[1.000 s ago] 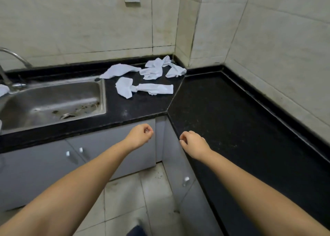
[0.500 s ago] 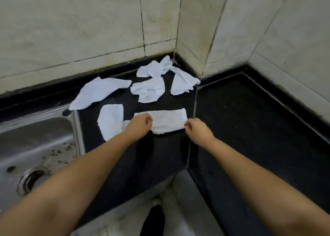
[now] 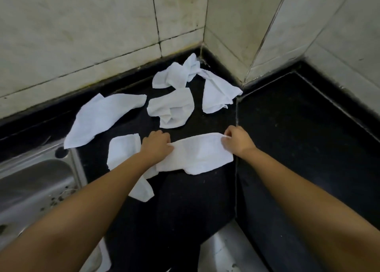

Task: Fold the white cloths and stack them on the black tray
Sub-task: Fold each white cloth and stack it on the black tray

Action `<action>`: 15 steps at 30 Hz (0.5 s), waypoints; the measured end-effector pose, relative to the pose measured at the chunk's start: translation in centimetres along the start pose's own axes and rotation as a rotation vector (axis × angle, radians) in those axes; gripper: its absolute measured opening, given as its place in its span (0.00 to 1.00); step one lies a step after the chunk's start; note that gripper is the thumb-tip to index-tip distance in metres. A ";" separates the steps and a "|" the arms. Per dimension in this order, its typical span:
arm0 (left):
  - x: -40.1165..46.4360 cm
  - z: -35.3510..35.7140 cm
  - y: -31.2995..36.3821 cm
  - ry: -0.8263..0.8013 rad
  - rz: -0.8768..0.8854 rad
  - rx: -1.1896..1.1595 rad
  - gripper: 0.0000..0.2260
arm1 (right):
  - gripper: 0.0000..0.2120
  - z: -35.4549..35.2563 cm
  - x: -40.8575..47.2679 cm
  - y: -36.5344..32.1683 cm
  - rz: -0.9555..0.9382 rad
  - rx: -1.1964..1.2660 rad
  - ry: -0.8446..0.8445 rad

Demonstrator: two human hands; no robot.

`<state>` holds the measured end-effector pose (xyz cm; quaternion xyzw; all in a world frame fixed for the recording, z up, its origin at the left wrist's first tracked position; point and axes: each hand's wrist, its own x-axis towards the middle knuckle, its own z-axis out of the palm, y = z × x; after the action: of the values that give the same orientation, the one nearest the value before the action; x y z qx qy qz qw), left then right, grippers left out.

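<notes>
- At the inner corner of the black countertop (image 3: pixel 287 148), where the two runs meet under the tiled wall (image 3: pixel 82 35): six white cloths, all loose, none folded into a neat stack.
- Nearest cloth (image 3: pixel 197 156) lies stretched across the counter just left of the seam between the two runs; person works on this one.
- Left hand (image 3: pixel 157 143) has fingers curled onto that cloth's left end, knuckles up, pinching the edge.
- Right hand (image 3: pixel 236 140) pinches its far right corner between curled fingers; corner is lifted slightly off the surface.
- Hands are apart, one at each end of the same cloth, both clamped on it.
- Second cloth (image 3: pixel 123 150) sits left of the left hand and runs under the left forearm, with a tail (image 3: pixel 141 191) toward the counter's front edge. Whether it touches the held cloth: cannot tell, arm covers the join.
- Flat cloth (image 3: pixel 102 117) lies further left, its near corner reaching the sink rim.
- Crumpled cloth (image 3: pixel 170 109) sits behind the hands, mid-counter.
- Two more at the back: bunched cloth (image 3: pixel 174 76) against the wall base, corner cloth (image 3: pixel 218 94) next to the seam; these two seem to touch at the back.
- Steel sink (image 3: pixel 30 185) is set in the left run, debris specks in the basin.
- Black tray: not in view.
</notes>
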<state>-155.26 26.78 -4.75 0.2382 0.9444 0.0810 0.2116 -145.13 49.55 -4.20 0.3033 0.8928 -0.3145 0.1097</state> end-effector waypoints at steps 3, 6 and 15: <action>0.1 -2.4 2.4 0.117 0.102 -0.243 0.07 | 0.03 -3.8 -1.9 1.2 0.036 0.378 0.143; 0.1 -4.9 6.8 0.274 0.281 -0.289 0.09 | 0.03 -8.5 -4.2 3.2 0.009 0.538 0.315; -4.4 -6.5 20.1 0.388 0.694 -0.738 0.04 | 0.13 -18.1 -14.3 10.7 -0.062 0.655 0.781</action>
<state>-146.30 41.88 7.80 0.4267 0.7408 0.5149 0.0640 -127.40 60.76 10.10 0.3901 0.7304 -0.4441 -0.3422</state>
